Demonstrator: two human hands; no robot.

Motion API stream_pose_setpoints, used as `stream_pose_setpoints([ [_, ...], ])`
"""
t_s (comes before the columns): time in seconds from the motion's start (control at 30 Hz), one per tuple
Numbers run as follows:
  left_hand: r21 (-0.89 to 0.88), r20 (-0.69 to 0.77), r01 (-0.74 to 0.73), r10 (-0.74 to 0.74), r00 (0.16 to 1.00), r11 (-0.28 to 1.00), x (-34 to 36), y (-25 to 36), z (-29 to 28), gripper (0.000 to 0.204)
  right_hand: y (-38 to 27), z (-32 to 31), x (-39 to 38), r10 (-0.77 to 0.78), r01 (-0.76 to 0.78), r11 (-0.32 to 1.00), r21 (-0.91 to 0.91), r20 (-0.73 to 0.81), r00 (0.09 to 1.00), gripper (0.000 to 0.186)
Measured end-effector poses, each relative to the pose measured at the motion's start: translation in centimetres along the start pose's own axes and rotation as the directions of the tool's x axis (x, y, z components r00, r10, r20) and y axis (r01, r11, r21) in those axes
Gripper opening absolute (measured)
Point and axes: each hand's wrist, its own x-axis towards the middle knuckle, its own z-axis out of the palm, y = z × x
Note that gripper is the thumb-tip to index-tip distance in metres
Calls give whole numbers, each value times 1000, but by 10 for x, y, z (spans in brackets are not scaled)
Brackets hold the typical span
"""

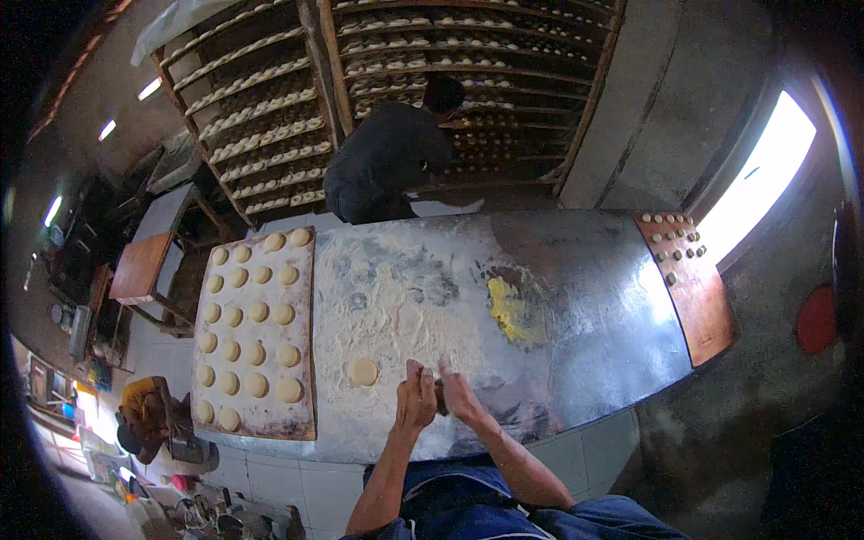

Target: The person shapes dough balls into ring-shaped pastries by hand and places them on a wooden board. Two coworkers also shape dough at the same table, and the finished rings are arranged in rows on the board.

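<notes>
My left hand (416, 398) and my right hand (459, 392) meet over the near edge of the floured metal table (594, 297). Their fingers close together around a small dark thing (439, 396); what it is I cannot tell. A flat round dough disc (363, 372) lies on the flour just left of my left hand. Farther left, a wooden board (304, 360) carries several rows of round dough pieces (256, 349). A yellow smear (511, 310) sits on the table beyond my right hand.
A second wooden board (706, 315) with several small dough bits lies at the table's right end. Another person in dark clothes (387, 162) bends at the far side, before tall wooden racks (270, 117) full of dough pieces. A bright window (756, 180) is at the right.
</notes>
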Motion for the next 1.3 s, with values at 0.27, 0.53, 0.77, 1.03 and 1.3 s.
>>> stream_pose_setpoints([
  [0.27,-127,-174,-99,76,982,987,-10,-55,-2,41,-60,-8,-32,76,-84,996,29,212,974,69],
  [0.53,-224,-93,-38,18,995,974,-21,-64,-33,38,-55,14,-38,6,109,942,-317,339,941,37],
  [0.77,-738,-206,-194,59,977,646,-33,-70,-94,29,-31,84,-36,-495,610,746,-267,392,776,28],
  [1.03,-70,-493,-220,158,856,973,-76,-67,-212,39,-73,206,-58,-452,529,848,24,553,700,23],
  [1.3,132,-607,142,-33,794,981,-65,-55,-324,40,-103,288,-38,-42,243,932,-270,583,811,54],
])
